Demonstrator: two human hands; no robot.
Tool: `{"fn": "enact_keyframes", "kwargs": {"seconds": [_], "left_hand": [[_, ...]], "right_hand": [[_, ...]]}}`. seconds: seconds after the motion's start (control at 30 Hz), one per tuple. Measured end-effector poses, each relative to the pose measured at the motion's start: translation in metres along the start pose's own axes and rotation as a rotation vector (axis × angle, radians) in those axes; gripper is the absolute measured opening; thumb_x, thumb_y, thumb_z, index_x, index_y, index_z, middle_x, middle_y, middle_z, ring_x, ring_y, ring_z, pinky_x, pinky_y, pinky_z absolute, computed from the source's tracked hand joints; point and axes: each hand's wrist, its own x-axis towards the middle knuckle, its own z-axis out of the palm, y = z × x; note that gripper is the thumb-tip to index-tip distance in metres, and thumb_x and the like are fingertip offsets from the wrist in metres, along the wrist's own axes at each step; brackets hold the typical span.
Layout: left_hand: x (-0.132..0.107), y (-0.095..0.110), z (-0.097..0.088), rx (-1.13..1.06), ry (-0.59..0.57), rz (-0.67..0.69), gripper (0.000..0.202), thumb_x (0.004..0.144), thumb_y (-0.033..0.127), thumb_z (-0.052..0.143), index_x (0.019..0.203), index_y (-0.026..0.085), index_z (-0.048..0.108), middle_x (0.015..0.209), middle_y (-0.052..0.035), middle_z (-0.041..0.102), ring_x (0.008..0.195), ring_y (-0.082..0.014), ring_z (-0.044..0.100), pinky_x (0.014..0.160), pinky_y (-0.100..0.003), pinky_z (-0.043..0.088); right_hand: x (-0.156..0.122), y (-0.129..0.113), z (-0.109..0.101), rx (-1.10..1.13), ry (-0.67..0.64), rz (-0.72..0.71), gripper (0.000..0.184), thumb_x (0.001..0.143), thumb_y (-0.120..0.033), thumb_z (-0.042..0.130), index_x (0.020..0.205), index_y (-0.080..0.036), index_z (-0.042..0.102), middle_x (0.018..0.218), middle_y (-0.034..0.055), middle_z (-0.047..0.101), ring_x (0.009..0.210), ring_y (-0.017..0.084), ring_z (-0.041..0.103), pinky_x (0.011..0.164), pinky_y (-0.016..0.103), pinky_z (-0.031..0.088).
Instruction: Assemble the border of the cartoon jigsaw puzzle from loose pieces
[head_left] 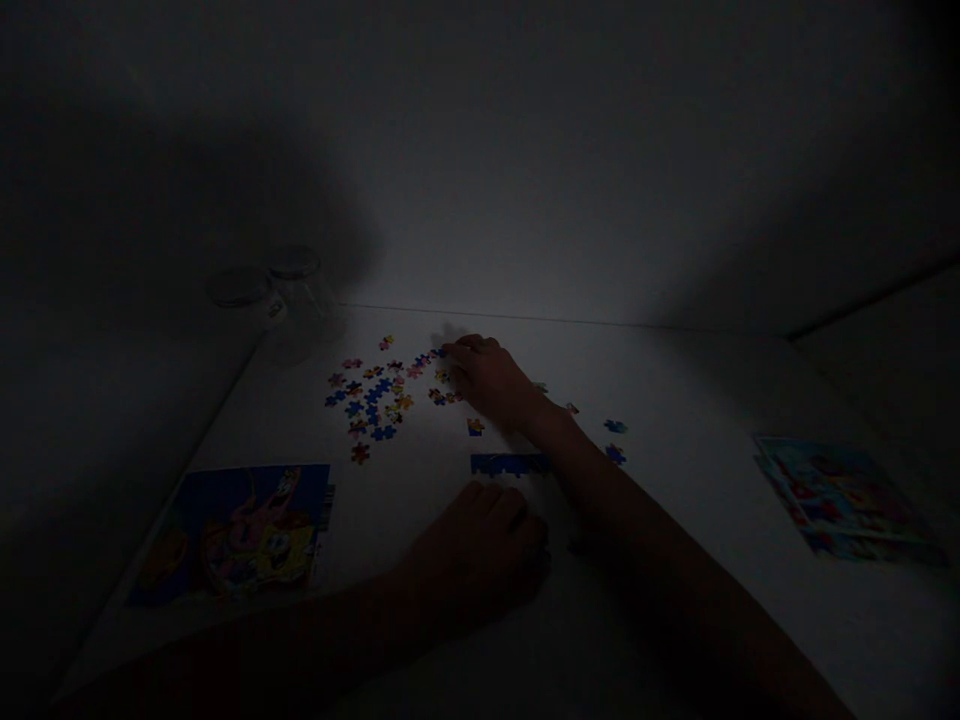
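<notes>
We have the loose jigsaw pieces [371, 400] on the worktop [645, 420], our right hand [487, 380] at their right edge. A joined strip of pieces [510, 464] lies just behind our left hand [480, 550]. A puzzle picture [232, 535] lies front left, printed sheets [840, 495] lie right, and two glass jars [296, 300] stand far left.

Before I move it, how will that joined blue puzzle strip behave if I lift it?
The joined blue puzzle strip will probably sag and separate at its joints, being a thin interlocked row. It looks light, and lying flat shouldn't roll.
</notes>
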Motion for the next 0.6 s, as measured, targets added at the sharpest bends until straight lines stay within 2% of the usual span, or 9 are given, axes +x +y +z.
{"fn": "enact_keyframes", "kwargs": {"seconds": [0.17, 0.33, 0.47, 0.6], "left_hand": [[0.001, 0.001, 0.0, -0.004, 0.007, 0.0, 0.02, 0.098, 0.034, 0.063, 0.108, 0.016, 0.063, 0.099, -0.0077, 0.065, 0.093, -0.0237, 0.059, 0.081, -0.037, 0.048], [0.002, 0.002, -0.001, -0.003, 0.005, 0.005, 0.017, 0.099, 0.032, 0.061, 0.104, 0.016, 0.063, 0.098, -0.0071, 0.065, 0.091, -0.023, 0.059, 0.079, -0.037, 0.047], [0.001, 0.002, 0.002, 0.013, 0.049, 0.012, 0.017, 0.099, 0.032, 0.06, 0.099, 0.015, 0.064, 0.093, -0.0065, 0.064, 0.09, -0.0226, 0.059, 0.078, -0.036, 0.046], [0.001, 0.001, 0.006, 0.013, 0.035, 0.018, 0.019, 0.101, 0.033, 0.058, 0.101, 0.015, 0.064, 0.092, -0.0066, 0.064, 0.091, -0.0224, 0.059, 0.079, -0.035, 0.046]], "right_hand": [[-0.004, -0.003, 0.0, -0.045, -0.06, 0.025, 0.046, 0.1, -0.022, 0.044, 0.143, -0.013, 0.059, 0.144, 0.0202, 0.059, 0.126, 0.036, 0.056, 0.102, 0.05, 0.046], [-0.007, -0.01, -0.002, 0.001, -0.049, 0.008, 0.049, 0.103, -0.026, 0.044, 0.15, -0.018, 0.052, 0.147, 0.0186, 0.058, 0.128, 0.035, 0.056, 0.102, 0.05, 0.047], [-0.008, -0.016, 0.002, 0.017, -0.067, -0.031, 0.047, 0.104, -0.033, 0.045, 0.148, -0.019, 0.056, 0.151, 0.019, 0.054, 0.135, 0.035, 0.052, 0.105, 0.051, 0.045], [-0.009, -0.02, 0.003, -0.002, -0.072, 0.006, 0.047, 0.102, -0.034, 0.051, 0.147, -0.019, 0.057, 0.151, 0.0194, 0.054, 0.137, 0.035, 0.051, 0.107, 0.05, 0.044]]}}
